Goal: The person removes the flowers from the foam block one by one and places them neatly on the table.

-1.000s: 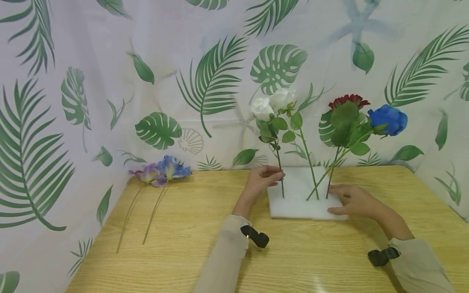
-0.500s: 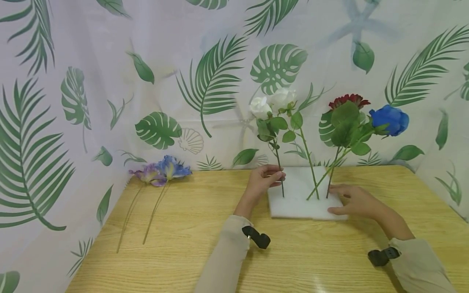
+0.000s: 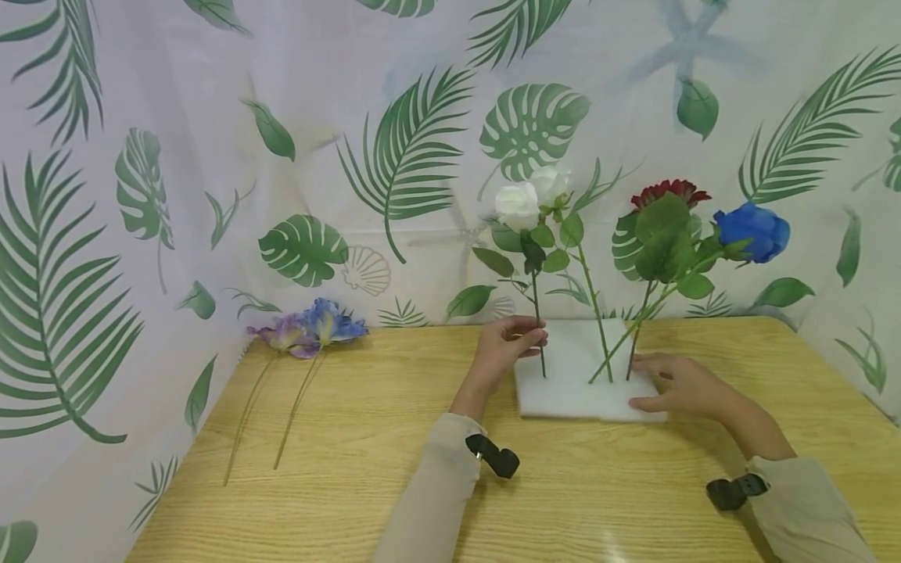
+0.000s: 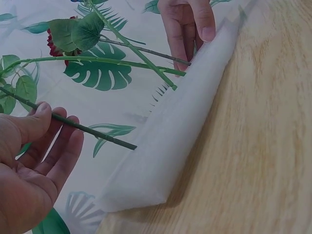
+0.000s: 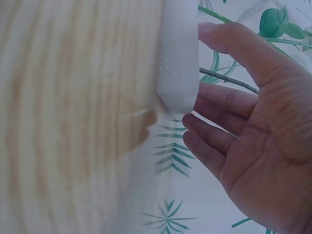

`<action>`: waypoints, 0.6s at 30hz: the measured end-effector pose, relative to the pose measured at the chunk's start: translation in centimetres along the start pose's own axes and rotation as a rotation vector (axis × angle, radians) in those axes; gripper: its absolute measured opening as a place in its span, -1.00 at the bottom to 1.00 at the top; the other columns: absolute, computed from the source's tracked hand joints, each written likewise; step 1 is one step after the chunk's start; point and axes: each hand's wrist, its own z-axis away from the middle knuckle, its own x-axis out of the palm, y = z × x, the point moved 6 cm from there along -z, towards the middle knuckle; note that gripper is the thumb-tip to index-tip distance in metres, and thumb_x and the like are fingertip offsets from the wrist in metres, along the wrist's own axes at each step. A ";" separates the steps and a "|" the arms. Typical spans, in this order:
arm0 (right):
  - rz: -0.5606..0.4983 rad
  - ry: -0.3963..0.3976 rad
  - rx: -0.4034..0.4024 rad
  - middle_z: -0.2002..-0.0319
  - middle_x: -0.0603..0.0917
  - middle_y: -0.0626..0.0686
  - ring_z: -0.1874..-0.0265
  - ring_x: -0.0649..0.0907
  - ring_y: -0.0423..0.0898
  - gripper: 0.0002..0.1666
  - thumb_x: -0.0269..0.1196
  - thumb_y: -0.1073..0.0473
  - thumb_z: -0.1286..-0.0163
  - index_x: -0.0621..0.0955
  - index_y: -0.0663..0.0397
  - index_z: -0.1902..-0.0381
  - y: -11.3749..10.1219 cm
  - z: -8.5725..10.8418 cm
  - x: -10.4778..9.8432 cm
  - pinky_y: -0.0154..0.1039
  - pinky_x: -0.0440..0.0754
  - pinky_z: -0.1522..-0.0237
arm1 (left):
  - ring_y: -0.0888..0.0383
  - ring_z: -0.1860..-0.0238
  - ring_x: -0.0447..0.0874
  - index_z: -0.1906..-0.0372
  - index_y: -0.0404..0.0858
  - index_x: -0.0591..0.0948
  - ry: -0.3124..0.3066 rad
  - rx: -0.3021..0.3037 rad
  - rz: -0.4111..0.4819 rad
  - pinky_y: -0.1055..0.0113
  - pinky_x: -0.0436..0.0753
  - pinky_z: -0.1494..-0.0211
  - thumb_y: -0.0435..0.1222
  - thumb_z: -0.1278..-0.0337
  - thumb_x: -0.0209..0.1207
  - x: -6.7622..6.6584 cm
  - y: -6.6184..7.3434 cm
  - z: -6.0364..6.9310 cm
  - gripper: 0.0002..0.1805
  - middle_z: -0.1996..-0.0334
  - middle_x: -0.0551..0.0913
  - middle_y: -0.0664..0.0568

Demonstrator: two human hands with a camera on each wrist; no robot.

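Observation:
My left hand pinches the dark stem of a white rose between thumb and fingers. In the left wrist view that stem stands with its lower end in a white foam block. At the block's right end, my right hand rests with thumb and fingers spread against the foam; the right wrist view shows its fingertips at the foam's edge. A second white rose, a dark red flower and a blue rose also stand in the block, two green stems crossing.
Two loose flowers, one purple and one blue-violet, lie at the left of the wooden table. Behind the table hangs a white curtain printed with green leaves.
The front white rose has turned about its stem, its bloom shifting slightly right and its leaves swinging round. My left hand has barely moved; the right hand stays on the foam block.

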 end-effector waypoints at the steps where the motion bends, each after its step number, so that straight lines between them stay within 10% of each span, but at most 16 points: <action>1: 0.000 -0.001 0.000 -0.32 0.48 0.49 -0.30 0.44 0.50 -0.17 0.53 0.03 -0.20 0.54 0.49 -0.26 0.0 0.0 0.0 0.33 0.54 -0.24 | 0.17 0.18 0.79 -0.01 -0.45 0.70 0.003 0.002 -0.002 0.24 0.80 -0.01 -0.43 -0.31 0.29 0.0 0.0 0.0 -0.76 0.09 0.76 -0.25; 18: -0.004 0.001 0.001 -0.33 0.48 0.48 -0.32 0.42 0.51 -0.15 0.52 -0.02 -0.22 0.53 0.46 -0.28 -0.1 0.0 -0.1 0.39 0.47 -0.26 | 0.13 0.16 0.80 0.01 -0.48 0.69 -0.009 0.035 -0.005 0.22 0.80 0.00 -0.47 -0.29 0.28 0.0 0.3 0.1 -0.78 0.06 0.74 -0.36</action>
